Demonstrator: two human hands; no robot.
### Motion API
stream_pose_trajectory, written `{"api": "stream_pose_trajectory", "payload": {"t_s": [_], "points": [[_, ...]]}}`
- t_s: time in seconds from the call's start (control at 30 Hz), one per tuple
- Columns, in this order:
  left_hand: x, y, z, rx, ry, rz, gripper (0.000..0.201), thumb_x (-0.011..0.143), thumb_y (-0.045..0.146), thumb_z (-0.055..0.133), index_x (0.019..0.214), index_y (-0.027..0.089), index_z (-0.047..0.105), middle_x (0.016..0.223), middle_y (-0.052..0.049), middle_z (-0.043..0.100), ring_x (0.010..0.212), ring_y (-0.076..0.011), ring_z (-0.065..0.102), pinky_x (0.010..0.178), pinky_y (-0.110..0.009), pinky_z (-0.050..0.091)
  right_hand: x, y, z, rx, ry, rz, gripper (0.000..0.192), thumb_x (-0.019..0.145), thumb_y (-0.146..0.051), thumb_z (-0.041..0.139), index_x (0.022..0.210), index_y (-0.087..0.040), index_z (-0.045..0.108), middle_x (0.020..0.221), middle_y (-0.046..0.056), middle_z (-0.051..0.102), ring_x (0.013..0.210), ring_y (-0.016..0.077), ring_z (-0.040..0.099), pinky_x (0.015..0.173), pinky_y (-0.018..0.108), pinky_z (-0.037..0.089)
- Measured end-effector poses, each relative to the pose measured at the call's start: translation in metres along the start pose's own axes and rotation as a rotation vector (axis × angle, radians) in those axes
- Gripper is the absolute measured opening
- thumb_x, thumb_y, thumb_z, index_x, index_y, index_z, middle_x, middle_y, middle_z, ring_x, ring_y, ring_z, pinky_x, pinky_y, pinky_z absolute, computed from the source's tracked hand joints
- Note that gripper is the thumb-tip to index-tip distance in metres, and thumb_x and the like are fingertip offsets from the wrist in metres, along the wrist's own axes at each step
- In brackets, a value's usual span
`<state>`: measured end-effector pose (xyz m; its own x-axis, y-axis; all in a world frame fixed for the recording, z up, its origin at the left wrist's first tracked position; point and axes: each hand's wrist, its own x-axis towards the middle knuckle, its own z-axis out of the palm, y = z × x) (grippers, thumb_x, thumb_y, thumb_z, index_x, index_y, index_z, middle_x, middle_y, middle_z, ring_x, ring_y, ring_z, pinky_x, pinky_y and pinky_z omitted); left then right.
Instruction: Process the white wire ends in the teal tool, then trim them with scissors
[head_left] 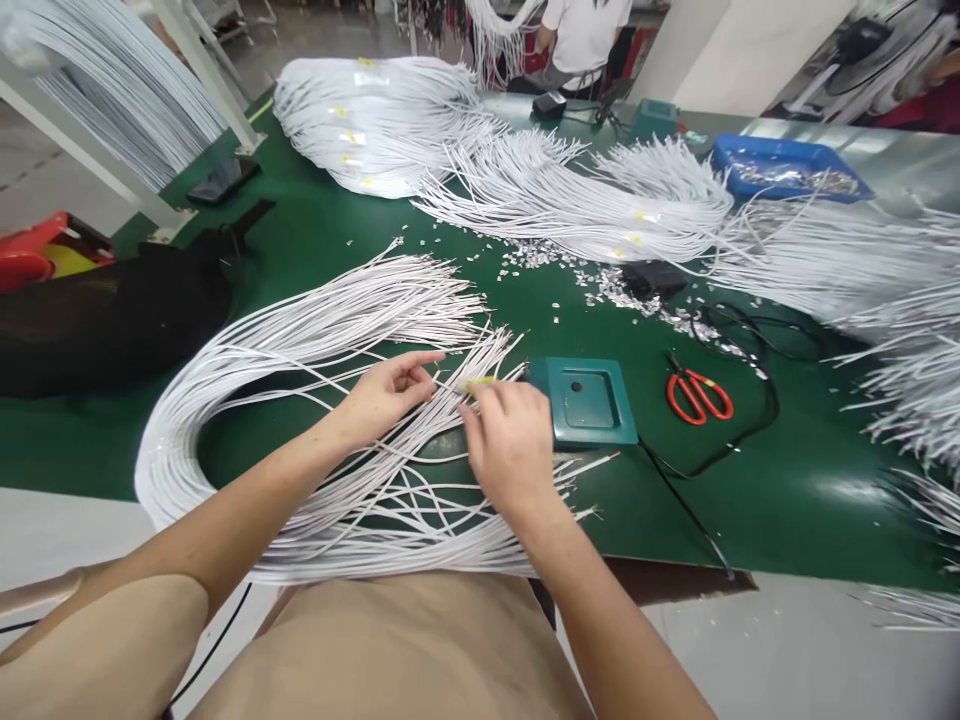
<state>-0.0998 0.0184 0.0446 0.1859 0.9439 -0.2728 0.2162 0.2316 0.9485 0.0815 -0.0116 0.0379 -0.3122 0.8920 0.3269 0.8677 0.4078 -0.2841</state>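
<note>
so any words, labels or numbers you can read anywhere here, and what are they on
None can be read.
Yellow tags on the far cable bundles: too small and blurred to tell whether they carry print.
Yellow bit by the right hand and left hand: no lettering visible.
Green box, scissors, blue tray: no markings show.

Bare forearms, no sleeves; tan apron [405,650] over lap; no gloves, rings or watch visible.

We see the looped cords [225,420] lying near left on the table [787,500], the small box [585,402] right of them, scissors [699,396] further right, a tray [787,168] far right.
</note>
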Motion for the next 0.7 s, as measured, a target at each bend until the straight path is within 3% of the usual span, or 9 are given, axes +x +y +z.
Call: {"api": "stream_pose_trajectory", "payload": {"t_s": [0.2, 0.53, 0.7], "points": [[-0.005, 0.003, -0.008, -0.055, -0.035, 0.052, 0.036, 0.077, 0.029, 0.065, 0.112, 0.019, 0.063, 0.08, 0.001, 0.053, 0.076, -0.0119, 0.053, 0.078, -0.025, 0.044, -0.015, -0.036, 0.01, 0.13, -0.102, -0.174, 0.026, 0.096, -0.027, 0.038, 0.082, -0.018, 0.06, 0.079, 0.005, 0.059, 0.078, 0.0196, 0.049, 0.074, 0.034, 0.031], [-0.022, 0.027, -0.033, 0.206, -0.099, 0.18, 0.025, 0.082, 0.035, 0.06, 0.103, 0.023, 0.065, 0.099, -0.004, 0.06, 0.083, -0.0143, 0.054, 0.076, -0.026, 0.045, -0.029, -0.056, 0.011, 0.136, -0.143, -0.254, 0.023, 0.095, -0.023, 0.04, 0.077, -0.019, 0.054, 0.077, 0.002, 0.057, 0.078, 0.0173, 0.047, 0.07, 0.032, 0.028], [-0.028, 0.042, -0.04, 0.246, -0.05, 0.207, 0.022, 0.076, 0.034, 0.065, 0.095, 0.022, 0.066, 0.083, -0.001, 0.059, 0.07, -0.0121, 0.051, 0.062, -0.023, 0.043, -0.035, -0.059, 0.01, 0.113, -0.154, -0.251, 0.021, 0.094, -0.022, 0.042, 0.077, -0.019, 0.055, 0.079, 0.003, 0.059, 0.078, 0.0175, 0.048, 0.067, 0.032, 0.027]]}}
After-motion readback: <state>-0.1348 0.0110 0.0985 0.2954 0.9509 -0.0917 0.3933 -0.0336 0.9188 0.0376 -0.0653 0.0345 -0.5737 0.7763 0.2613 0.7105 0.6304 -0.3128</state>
